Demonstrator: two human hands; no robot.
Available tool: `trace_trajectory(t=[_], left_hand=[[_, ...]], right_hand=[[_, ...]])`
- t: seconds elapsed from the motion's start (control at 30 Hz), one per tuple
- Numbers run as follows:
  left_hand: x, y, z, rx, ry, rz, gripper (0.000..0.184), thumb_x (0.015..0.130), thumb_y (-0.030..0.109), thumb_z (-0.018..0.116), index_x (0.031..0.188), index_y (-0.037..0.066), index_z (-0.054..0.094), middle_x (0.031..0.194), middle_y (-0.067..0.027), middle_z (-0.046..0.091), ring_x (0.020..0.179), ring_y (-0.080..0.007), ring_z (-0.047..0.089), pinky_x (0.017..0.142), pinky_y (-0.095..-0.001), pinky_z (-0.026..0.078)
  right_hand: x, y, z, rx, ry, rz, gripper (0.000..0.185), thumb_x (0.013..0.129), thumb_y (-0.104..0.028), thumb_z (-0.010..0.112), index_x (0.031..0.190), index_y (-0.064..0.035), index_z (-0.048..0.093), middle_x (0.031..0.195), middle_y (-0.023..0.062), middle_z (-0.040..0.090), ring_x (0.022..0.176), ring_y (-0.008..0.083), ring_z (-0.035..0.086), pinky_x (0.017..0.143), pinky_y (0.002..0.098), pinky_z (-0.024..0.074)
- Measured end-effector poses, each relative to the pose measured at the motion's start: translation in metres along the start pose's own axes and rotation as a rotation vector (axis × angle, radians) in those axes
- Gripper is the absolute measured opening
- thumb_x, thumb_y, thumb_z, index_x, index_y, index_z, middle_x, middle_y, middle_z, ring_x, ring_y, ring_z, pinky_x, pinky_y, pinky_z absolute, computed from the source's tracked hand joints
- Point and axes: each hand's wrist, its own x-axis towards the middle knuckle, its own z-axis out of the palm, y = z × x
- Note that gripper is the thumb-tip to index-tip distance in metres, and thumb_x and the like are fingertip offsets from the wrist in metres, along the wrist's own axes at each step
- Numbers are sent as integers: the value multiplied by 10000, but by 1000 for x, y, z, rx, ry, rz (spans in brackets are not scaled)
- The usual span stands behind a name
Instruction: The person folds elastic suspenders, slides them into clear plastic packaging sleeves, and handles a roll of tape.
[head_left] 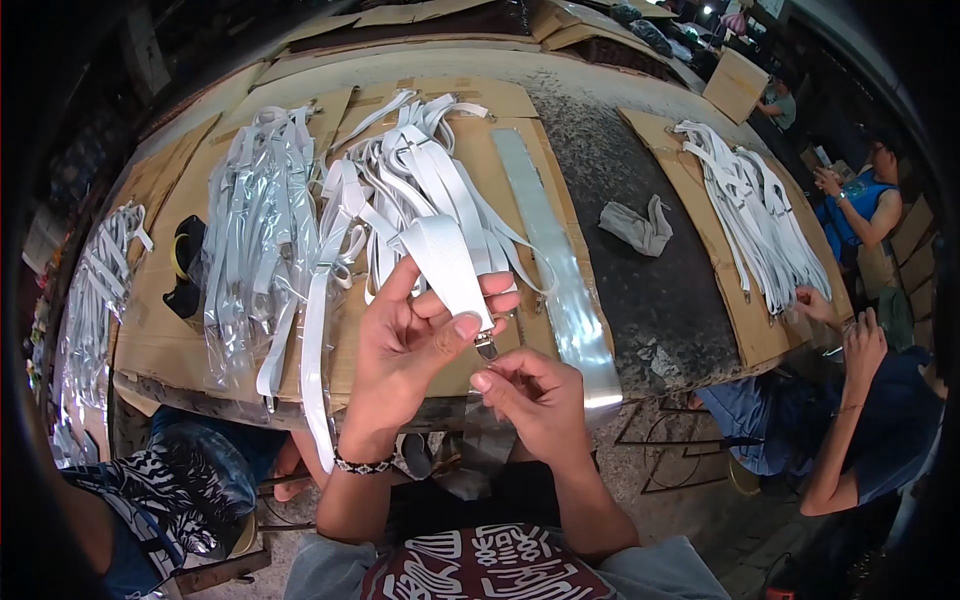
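White elastic suspenders are gripped in my left hand, the folded strap running up between thumb and fingers. A metal clip hangs from the strap's lower end. Just below it, my right hand is closed in a pinch near the clip. Clear plastic hangs under the right fingers; whether they hold the plastic, the clip or both is hard to see. Behind my hands lies a loose pile of white suspenders. Left of it, more suspenders lie in clear plastic sleeves.
A stack of clear plastic sleeves lies right of the pile. Cardboard covers much of the table. A black and yellow object sits at left, crumpled plastic at right. Co-workers sit on both sides, one reaching toward other suspenders.
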Motion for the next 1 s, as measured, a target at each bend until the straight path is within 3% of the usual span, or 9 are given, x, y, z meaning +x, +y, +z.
trace_trajectory(t=[0.53,0.83,1.0], left_hand=[[-3,-10,-2,39,0,18,545,945,-82,567,1436,-35,334,1261,-266,626,1174,-319,634,1029,-436,510],[-4,-10,-6,32,2,32,508,946,-80,568,1406,-44,356,1255,-267,628,1173,-320,634,1032,-436,508],[-6,-10,-5,39,-11,33,512,947,-65,579,1409,-40,359,1256,-260,632,1175,-318,635,1026,-427,506]], right_hand=[[-1,2,-5,-41,-16,-21,138,910,-113,731,952,7,680,763,-16,645,658,17,512,583,190,394],[-4,9,-6,-111,0,-44,162,901,-129,743,902,13,666,664,-31,575,612,26,476,536,223,365],[-4,7,-4,-84,9,-50,150,896,-121,746,917,8,674,690,-25,598,625,27,492,549,216,380]])
